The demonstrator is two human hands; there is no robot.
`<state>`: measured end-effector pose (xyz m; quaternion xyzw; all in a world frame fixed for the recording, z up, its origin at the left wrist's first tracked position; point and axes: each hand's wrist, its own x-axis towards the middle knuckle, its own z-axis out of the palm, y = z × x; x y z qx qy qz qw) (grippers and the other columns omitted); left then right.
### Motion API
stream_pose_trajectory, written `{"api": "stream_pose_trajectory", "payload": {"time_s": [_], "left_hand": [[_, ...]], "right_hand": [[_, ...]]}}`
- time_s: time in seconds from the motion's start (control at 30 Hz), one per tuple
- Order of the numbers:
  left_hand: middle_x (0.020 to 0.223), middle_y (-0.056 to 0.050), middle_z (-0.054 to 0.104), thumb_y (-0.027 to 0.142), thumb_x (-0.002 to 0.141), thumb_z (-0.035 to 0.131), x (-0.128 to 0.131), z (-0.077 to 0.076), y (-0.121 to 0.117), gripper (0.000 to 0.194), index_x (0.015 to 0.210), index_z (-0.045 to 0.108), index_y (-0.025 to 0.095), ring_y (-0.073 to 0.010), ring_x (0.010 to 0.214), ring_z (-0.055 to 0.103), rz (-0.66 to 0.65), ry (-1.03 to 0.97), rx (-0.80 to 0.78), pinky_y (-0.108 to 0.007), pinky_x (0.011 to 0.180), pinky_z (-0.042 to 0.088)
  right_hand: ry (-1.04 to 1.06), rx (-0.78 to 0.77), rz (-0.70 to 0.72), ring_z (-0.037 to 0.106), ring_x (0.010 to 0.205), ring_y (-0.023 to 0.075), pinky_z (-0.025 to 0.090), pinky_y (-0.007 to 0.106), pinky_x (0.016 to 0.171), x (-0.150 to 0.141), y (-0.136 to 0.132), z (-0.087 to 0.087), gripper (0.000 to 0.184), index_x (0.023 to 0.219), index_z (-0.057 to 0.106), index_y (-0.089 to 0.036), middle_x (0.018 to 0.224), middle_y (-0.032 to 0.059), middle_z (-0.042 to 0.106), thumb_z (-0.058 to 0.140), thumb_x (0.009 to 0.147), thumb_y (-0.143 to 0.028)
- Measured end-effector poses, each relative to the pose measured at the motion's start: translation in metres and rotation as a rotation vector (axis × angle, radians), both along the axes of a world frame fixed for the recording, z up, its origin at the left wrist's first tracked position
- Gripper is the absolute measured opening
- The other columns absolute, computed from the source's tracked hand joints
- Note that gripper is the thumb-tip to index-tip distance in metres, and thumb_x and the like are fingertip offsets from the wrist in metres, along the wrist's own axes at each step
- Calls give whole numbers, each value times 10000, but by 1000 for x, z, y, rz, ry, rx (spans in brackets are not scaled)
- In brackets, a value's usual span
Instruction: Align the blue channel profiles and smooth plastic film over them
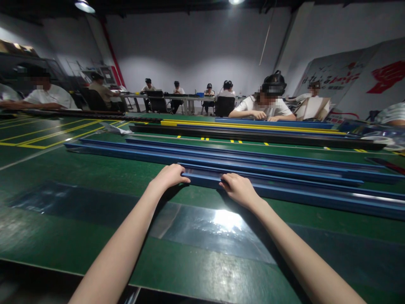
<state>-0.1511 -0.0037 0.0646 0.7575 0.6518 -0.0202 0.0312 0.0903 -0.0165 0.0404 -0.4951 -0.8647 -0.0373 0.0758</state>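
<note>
A long blue channel-shaped strip lies across the green table, its left end in front of me. My left hand grips that end, thumb on the near wall and fingers over into the channel. A short way to the right, my right hand closes on the near wall of the same strip, fingertips curled at its edge. Just behind it lie more blue strips, parallel and close together. Whether anything small sits in the channel between my hands cannot be made out.
Clear plastic film covers part of the green table on my side. Farther back lie a black strip and a yellow strip. A co-worker sits across the table; several other people work behind.
</note>
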Motion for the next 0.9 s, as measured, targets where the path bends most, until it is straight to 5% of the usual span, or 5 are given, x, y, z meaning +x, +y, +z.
{"api": "stream_pose_trajectory", "payload": {"time_s": [0.33, 0.9], "left_hand": [[956, -66, 662, 488, 734, 565, 30, -7, 0, 315, 853, 628, 204, -216, 909, 597, -207, -39, 57, -252, 736, 414], [885, -50, 664, 449, 781, 527, 154, 2, 3, 263, 861, 612, 213, -221, 847, 613, -530, -68, 95, -260, 627, 420]], "right_hand": [[-8, -69, -40, 594, 845, 160, 296, 225, 575, 23, 2, 12, 223, 929, 590, -228, 933, 34, 659, 416, 861, -350], [61, -10, -171, 585, 796, 160, 323, 222, 567, 124, -9, 16, 246, 844, 599, -234, 855, 20, 659, 460, 819, -435]]}}
